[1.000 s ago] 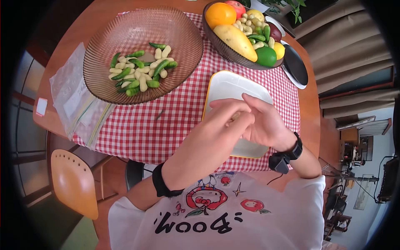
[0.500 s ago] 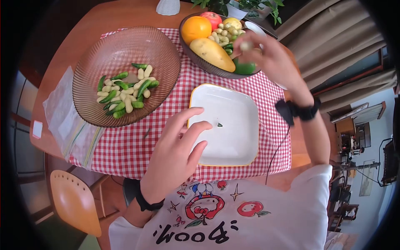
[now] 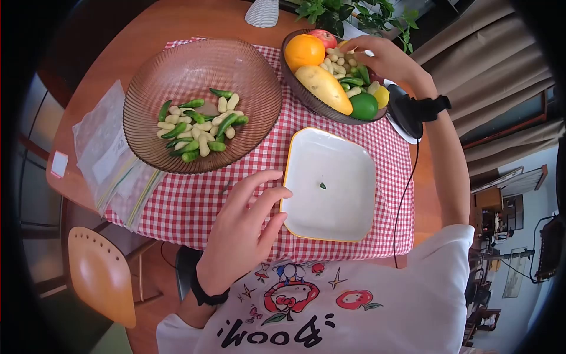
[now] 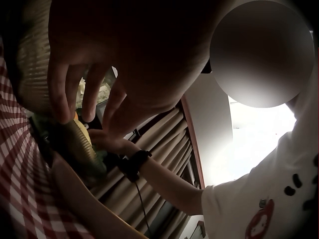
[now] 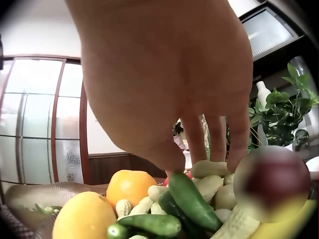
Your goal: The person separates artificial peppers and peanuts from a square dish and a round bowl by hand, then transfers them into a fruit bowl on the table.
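— Where are my hands now?

— My right hand is over the fruit bowl at the far right corner of the desk, fingers pointing down onto the peanuts and green pods. I can't tell if they pinch one; they look loosely spread, touching only. My left hand rests flat and relaxed on the cloth, fingertips touching the white dish at the near edge.

— Risks?

— I judge the pile is loose: a careless dig may roll peanuts over the rim, or nudge the orange. The watch cable hangs beside the dish and could snag it. The sorted bowl sits well apart.
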Available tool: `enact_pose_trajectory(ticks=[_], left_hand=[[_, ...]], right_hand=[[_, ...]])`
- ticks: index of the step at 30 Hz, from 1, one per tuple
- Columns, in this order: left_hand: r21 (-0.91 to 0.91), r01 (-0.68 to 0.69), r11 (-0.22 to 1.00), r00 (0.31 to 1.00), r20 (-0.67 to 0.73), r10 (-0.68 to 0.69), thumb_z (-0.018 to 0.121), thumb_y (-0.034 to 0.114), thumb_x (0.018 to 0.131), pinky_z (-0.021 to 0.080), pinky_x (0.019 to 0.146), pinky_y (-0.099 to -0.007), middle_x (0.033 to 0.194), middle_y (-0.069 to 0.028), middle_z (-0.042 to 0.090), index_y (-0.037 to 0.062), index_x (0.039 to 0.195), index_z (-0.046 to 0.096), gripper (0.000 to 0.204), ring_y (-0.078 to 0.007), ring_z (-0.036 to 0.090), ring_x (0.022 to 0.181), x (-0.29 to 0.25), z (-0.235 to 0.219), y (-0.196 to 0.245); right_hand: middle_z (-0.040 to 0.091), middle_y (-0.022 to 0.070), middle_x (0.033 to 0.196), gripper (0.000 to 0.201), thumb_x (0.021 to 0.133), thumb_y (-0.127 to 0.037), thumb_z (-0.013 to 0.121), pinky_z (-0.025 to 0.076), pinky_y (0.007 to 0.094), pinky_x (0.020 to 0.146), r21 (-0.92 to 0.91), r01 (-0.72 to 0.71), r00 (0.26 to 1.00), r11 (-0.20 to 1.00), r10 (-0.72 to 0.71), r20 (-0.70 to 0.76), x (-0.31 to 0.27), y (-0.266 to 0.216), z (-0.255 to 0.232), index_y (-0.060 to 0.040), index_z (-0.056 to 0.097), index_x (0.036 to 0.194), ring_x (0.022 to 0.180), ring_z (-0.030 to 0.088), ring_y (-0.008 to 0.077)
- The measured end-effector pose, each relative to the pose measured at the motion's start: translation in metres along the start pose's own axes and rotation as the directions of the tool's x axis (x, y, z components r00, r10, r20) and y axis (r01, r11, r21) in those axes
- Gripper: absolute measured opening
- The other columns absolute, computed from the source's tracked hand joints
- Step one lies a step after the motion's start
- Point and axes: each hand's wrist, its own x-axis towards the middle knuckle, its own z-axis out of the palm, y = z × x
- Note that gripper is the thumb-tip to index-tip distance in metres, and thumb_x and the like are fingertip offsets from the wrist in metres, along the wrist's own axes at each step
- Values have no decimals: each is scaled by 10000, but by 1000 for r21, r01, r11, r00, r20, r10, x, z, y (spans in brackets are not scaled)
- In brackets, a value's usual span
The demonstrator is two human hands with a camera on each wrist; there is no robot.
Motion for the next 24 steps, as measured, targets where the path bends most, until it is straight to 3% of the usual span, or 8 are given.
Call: enact_pose_trajectory(ticks=[2,3,7,14,19,20,22,24], left_hand=[[-12,1,1000,1000,16,-1,756,15,906,594,918,-403,1422,-122,585,62,1207,688,312,-316,668,1123,1,0,-2],[-16,0,1000,1000,17,0,756,15,906,594,918,-403,1422,-122,585,62,1207,688,312,-316,668,1123,1,1,-2],[-38,-12,999,1000,11,12,754,15,907,587,925,-407,1407,-121,596,61,1206,687,310,-312,666,1117,1,4,-4],[-36,-12,999,1000,-11,12,745,30,920,575,939,-406,1380,-117,613,62,1204,680,293,-310,661,1136,0,-2,-5],[-25,-4,1000,1000,-17,4,739,38,924,568,945,-411,1341,-104,622,55,1210,673,294,-315,658,1131,-1,-6,-7],[-23,0,1000,1000,-13,0,739,38,924,568,945,-411,1341,-104,622,55,1210,673,294,-315,658,1131,-1,-7,-7],[-25,14,1000,1000,-6,-14,738,37,923,566,948,-415,1318,-103,634,54,1213,673,298,-315,660,1125,-1,-8,-7],[-43,11,999,1000,-8,-12,738,35,920,564,949,-418,1302,-102,641,54,1211,671,300,-316,661,1123,0,-8,-8]], right_hand=[[760,141,1206,333,989,-50,595,580,404,997,-168,133,991,977,-129,38,-2,-3,-2,-104,728,1290,1080,738,281],[753,142,1224,339,979,-39,592,579,412,996,-50,-42,999,998,44,30,-3,-9,-7,-100,729,1283,1080,733,296],[757,141,1198,330,977,-39,591,582,407,970,-68,40,999,997,-41,-11,-9,-5,2,-98,738,1267,1043,734,313],[698,111,1227,323,998,16,559,542,324,945,36,-158,984,987,161,-77,-20,-28,-9,-56,709,1275,1090,679,187],[751,126,1174,296,981,-46,628,572,381,946,328,57,993,943,-21,-114,-44,-91,-19,-34,729,1259,1079,727,289],[751,126,1174,296,981,-46,628,572,381,946,333,55,993,941,-18,-113,-51,-108,-25,-34,729,1259,1079,727,289],[750,130,1206,302,961,-29,641,566,395,967,90,310,950,946,-311,-1,-66,-137,-36,-23,730,1249,1114,717,306],[747,134,1222,310,949,-22,648,562,393,974,173,302,949,938,-312,37,-81,-156,-47,-22,729,1249,1131,713,306]])
